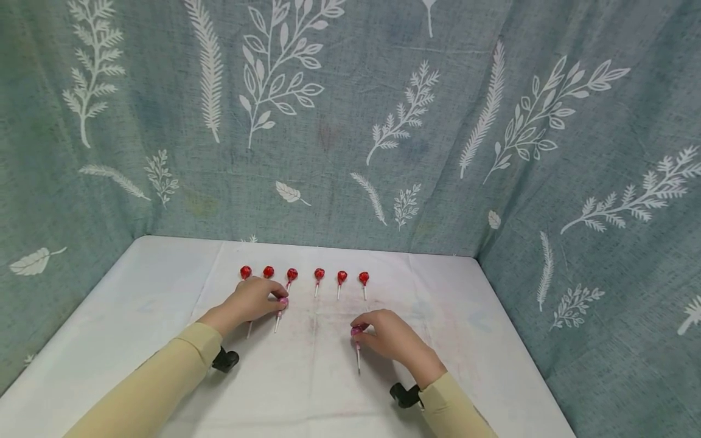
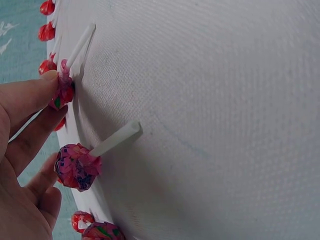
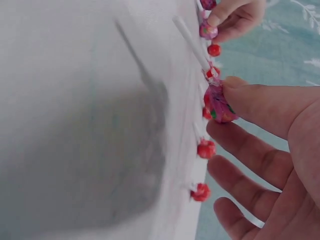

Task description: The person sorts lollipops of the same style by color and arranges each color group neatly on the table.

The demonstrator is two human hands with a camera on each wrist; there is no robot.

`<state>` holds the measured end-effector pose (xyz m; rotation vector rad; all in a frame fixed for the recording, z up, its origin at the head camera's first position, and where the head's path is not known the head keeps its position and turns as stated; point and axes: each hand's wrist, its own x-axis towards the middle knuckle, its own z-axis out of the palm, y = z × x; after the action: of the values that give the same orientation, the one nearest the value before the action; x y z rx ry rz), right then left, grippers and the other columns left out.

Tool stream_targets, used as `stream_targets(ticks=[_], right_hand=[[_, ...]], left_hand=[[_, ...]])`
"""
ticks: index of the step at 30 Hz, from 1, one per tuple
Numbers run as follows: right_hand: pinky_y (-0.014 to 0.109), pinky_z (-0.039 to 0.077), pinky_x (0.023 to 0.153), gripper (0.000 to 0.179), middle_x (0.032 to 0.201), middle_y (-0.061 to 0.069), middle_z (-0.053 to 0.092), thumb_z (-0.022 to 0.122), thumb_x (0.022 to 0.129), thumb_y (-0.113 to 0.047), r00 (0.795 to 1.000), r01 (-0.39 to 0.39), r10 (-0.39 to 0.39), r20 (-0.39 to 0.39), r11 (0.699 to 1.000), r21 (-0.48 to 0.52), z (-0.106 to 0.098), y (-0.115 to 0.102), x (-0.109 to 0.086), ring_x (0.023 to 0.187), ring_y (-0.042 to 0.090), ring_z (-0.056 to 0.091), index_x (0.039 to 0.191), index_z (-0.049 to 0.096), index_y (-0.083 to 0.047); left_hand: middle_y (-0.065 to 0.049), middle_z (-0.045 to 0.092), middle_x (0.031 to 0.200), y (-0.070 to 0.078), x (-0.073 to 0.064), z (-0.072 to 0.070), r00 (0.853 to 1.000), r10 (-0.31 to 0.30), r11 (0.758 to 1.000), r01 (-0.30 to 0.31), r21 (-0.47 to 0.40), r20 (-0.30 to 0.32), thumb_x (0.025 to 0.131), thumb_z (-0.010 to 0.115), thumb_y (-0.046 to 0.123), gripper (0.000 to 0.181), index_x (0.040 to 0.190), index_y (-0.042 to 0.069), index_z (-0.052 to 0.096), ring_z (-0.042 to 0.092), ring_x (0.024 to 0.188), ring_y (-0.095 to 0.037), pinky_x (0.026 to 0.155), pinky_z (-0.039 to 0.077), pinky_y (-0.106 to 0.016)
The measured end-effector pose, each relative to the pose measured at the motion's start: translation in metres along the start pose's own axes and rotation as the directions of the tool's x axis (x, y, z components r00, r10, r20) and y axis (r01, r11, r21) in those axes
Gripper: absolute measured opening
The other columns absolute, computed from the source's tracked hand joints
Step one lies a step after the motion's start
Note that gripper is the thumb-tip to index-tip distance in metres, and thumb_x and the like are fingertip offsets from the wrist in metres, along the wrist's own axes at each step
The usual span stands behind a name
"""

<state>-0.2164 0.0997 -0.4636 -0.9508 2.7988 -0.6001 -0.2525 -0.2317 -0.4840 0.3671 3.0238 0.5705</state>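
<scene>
My left hand [image 1: 251,302] pinches the head of a pink-wrapped lollipop [image 2: 64,92] between thumb and finger, its white stick pointing toward me. Beside it, under the same hand, lies another pink and purple lollipop [image 2: 77,167]; part of one more lollipop [image 2: 102,232] shows at that view's bottom edge. Farther right, my right hand [image 1: 390,336] holds a pink lollipop [image 3: 220,104] by its wrapped head, with thumb and fingertip. That lollipop's shadow falls apart from it on the cloth. Several red lollipops [image 1: 319,274] lie in a row behind both hands, sticks toward me.
A white cloth [image 1: 476,365] covers the table. Grey-green curtains [image 1: 339,182] with white leaf prints stand at its back and sides. Each wrist carries a small black camera mount [image 1: 405,395].
</scene>
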Motion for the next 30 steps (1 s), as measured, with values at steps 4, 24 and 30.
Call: stream_targets(ticks=[4, 24, 30], right_hand=[[0.024, 0.047, 0.077, 0.024, 0.091, -0.018, 0.063, 0.066, 0.082, -0.032, 1.000, -0.014, 0.014, 0.008, 1.000, 0.013, 0.002, -0.003, 0.016, 0.091, 0.006, 0.058, 0.105, 0.067, -0.025], [0.021, 0.046, 0.068, 0.025, 0.092, -0.014, 0.063, 0.064, 0.084, -0.036, 0.998, -0.062, 0.062, -0.008, 0.997, 0.038, 0.019, -0.027, 0.079, 0.080, 0.001, 0.055, 0.107, 0.065, -0.026], [0.021, 0.047, 0.069, 0.026, 0.094, -0.014, 0.064, 0.063, 0.084, -0.036, 0.998, -0.065, 0.065, -0.006, 0.997, 0.038, 0.024, -0.035, 0.093, 0.081, 0.000, 0.056, 0.108, 0.064, -0.026]], left_hand=[[0.016, 0.066, 0.092, 0.000, 0.000, 0.000, 1.000, -0.023, 1.000, 0.023, -0.002, 0.001, 0.077, 0.069, 0.040, 0.021, 0.096, 0.030, 0.069, 0.057, 0.097, -0.018, 0.083, 0.038, -0.047], [0.015, 0.066, 0.093, 0.004, -0.005, -0.002, 0.998, -0.055, 0.998, 0.055, -0.001, 0.006, 0.077, 0.069, 0.039, 0.019, 0.095, 0.031, 0.068, 0.054, 0.097, -0.021, 0.082, 0.035, -0.049], [0.015, 0.066, 0.094, 0.003, -0.005, 0.000, 0.999, -0.052, 0.999, 0.052, 0.017, -0.006, 0.077, 0.070, 0.041, 0.019, 0.094, 0.032, 0.068, 0.053, 0.096, -0.021, 0.080, 0.035, -0.050]])
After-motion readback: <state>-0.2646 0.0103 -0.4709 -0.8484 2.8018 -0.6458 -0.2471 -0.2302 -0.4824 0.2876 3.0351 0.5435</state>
